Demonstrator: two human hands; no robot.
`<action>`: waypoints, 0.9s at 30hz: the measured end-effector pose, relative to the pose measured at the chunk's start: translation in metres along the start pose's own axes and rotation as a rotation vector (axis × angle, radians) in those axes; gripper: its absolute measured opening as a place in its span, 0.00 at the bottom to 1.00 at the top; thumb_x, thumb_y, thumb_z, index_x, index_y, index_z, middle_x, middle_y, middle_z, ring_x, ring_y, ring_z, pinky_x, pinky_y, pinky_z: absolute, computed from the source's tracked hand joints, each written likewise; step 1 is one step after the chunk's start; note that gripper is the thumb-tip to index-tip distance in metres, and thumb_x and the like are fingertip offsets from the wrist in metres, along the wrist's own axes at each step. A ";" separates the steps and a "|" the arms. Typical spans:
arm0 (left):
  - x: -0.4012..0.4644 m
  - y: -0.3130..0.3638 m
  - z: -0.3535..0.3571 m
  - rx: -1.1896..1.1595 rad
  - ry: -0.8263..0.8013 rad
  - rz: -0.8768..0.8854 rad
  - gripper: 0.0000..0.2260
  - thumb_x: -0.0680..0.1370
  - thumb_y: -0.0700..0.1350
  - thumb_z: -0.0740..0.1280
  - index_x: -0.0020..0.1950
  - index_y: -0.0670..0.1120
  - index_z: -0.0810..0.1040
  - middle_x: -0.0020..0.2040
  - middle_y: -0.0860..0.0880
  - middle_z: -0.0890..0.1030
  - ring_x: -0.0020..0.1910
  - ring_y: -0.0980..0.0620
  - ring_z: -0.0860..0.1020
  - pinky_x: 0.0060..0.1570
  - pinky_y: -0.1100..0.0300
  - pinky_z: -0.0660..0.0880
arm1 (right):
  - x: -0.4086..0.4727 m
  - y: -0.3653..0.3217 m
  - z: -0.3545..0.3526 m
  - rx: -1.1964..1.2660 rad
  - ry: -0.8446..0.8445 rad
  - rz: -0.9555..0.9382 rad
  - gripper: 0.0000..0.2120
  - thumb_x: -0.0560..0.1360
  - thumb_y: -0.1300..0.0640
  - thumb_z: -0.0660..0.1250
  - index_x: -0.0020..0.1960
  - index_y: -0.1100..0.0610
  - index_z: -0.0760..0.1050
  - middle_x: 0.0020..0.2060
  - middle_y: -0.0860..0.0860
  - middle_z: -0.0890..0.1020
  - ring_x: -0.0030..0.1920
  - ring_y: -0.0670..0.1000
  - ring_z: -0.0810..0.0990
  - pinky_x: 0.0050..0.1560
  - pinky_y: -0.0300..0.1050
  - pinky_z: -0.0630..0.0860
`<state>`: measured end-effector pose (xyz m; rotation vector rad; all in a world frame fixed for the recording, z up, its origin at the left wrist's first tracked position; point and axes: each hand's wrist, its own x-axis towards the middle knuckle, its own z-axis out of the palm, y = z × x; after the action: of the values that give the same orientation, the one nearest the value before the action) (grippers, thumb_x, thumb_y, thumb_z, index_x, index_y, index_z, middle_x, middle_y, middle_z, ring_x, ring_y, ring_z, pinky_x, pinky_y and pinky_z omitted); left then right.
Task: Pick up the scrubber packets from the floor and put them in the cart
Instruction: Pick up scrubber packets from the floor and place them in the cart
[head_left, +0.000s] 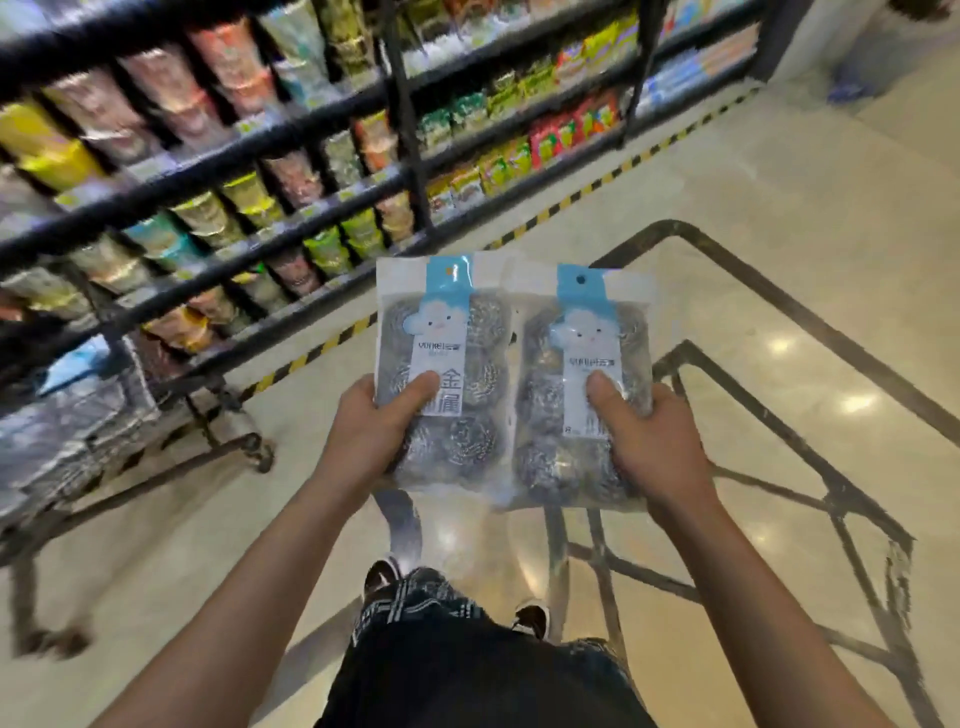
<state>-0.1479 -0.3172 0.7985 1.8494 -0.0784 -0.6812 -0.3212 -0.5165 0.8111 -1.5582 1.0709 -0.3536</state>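
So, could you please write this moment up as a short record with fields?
setting: shop aisle, stocked black metal shelves, glossy tiled floor
left hand: grips one clear packet of steel-wool scrubbers with blue-white label, thumb on label
right hand: grips a second matching scrubber packet
packets: side by side, off the floor
cart: black wire-frame cart below and right of the packets
step left: packets not yet in cart

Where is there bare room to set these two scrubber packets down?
Bare floor lies right of the striped shelf edge, beyond the black frame. Crowded: the shelves and the cart at left. The left hand and right hand each hold a packet.
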 end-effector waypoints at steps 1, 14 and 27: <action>-0.005 -0.004 -0.026 -0.037 0.051 -0.011 0.15 0.76 0.55 0.75 0.56 0.47 0.81 0.46 0.50 0.88 0.41 0.56 0.87 0.38 0.61 0.81 | -0.004 -0.009 0.021 -0.012 -0.046 -0.024 0.15 0.75 0.41 0.73 0.52 0.52 0.82 0.44 0.47 0.88 0.46 0.47 0.87 0.52 0.52 0.83; -0.090 -0.143 -0.352 -0.393 0.659 -0.210 0.16 0.75 0.53 0.77 0.58 0.47 0.82 0.46 0.49 0.89 0.42 0.50 0.88 0.49 0.46 0.84 | -0.112 -0.064 0.375 -0.297 -0.694 -0.184 0.19 0.74 0.46 0.75 0.62 0.54 0.80 0.52 0.47 0.86 0.47 0.39 0.85 0.37 0.31 0.76; -0.027 -0.216 -0.581 -0.467 0.869 -0.336 0.08 0.76 0.53 0.76 0.50 0.51 0.82 0.46 0.51 0.88 0.44 0.49 0.87 0.50 0.48 0.84 | -0.162 -0.099 0.660 -0.381 -0.881 -0.113 0.26 0.70 0.41 0.77 0.62 0.53 0.78 0.49 0.47 0.87 0.44 0.44 0.87 0.47 0.47 0.84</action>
<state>0.0548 0.2670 0.7496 1.5632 0.8966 -0.0485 0.1115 0.0131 0.7539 -1.8353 0.3609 0.4707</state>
